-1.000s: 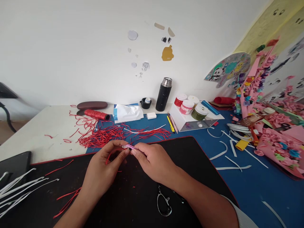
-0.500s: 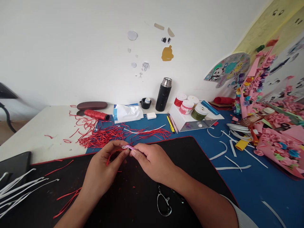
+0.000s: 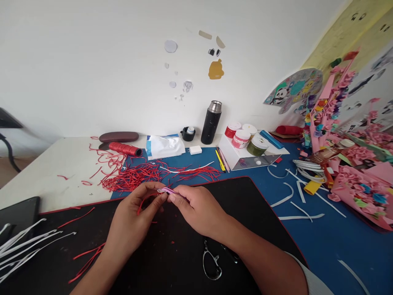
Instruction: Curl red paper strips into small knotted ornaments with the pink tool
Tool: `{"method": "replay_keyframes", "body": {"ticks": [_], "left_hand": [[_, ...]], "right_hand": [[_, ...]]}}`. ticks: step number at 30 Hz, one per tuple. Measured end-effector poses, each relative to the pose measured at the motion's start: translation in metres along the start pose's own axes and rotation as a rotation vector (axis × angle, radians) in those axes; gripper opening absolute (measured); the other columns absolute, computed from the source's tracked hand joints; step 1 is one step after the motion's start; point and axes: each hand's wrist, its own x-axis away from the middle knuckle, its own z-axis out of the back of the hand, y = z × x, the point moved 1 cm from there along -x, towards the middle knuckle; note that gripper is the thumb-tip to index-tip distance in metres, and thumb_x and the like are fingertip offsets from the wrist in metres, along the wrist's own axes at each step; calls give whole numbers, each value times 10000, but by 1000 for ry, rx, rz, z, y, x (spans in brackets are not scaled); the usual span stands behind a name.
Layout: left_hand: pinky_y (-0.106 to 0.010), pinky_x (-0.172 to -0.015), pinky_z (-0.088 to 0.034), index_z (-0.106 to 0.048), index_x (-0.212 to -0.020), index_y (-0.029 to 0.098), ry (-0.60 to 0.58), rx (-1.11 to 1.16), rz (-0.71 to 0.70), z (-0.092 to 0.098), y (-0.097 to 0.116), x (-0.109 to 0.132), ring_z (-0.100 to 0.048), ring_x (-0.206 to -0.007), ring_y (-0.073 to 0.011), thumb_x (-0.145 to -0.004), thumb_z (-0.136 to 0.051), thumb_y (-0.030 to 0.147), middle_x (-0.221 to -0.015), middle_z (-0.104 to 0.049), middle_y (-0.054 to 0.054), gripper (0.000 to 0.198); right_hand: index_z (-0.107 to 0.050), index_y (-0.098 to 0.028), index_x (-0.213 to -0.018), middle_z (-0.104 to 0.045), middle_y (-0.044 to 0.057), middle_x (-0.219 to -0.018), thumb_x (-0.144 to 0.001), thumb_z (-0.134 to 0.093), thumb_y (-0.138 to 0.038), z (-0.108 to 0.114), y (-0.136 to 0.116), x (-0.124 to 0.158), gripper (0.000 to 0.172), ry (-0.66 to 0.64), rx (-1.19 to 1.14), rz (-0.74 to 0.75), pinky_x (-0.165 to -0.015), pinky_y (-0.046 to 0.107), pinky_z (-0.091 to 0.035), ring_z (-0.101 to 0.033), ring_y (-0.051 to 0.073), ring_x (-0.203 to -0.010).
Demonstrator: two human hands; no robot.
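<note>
My left hand (image 3: 132, 219) is closed in a pinch above the black mat (image 3: 181, 266). A red cord (image 3: 140, 206) runs through its curled fingers. My right hand (image 3: 201, 207) comes in from the right, thumb and forefinger pressed onto a slim pink-purple piece (image 3: 168, 190) with a pale, whitish end. That end meets the left fingertips, and the two hands almost touch. The fingers cover much of the piece, so its exact kind cannot be made out. Below the right wrist lies a metal-handled tool (image 3: 211, 262), partly hidden by the arm.
Behind the mat lie a heap of cut red cords (image 3: 132, 176) and a red cord spool (image 3: 123, 148). A black thermos (image 3: 211, 123) and a white box (image 3: 242, 157) bearing paint jars stand farther back. White strips (image 3: 24, 241) lie left; pink paper flowers (image 3: 362, 188) fill the right.
</note>
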Motion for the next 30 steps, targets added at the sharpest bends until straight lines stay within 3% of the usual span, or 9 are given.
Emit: {"method": "replay_keyframes", "body": {"ticks": [14,22,30], "left_hand": [[-367,-705,-616,-763,-995,274,3,-1,16,0,2,1,-750,-697,-256,-829,-770,589,-874,-834,-28,357],[-349,-703,-595,-763,-1012,275,-5,-10,9,1,0,0,-736,-695,-243,-850,-765,593,-842,-813,-15,357],[-354,-706,-600,-761,-1011,268,-8,10,22,1,1,1,-728,-683,-240,-843,-773,590,-831,-805,-15,364]], "right_hand": [[-671,-201,-872,-603,-19,-718,-1104,-529,-356,1,-3,1,313,-6,22,-11,-618,293,-257,-515,138,-659],[-659,-199,-848,-578,-28,-699,-1102,-539,-361,1,-3,0,325,5,15,-5,-607,293,-243,-455,131,-629],[-660,-202,-837,-591,-21,-696,-1102,-532,-370,1,-2,1,339,-1,31,-12,-609,295,-251,-478,138,-636]]}}
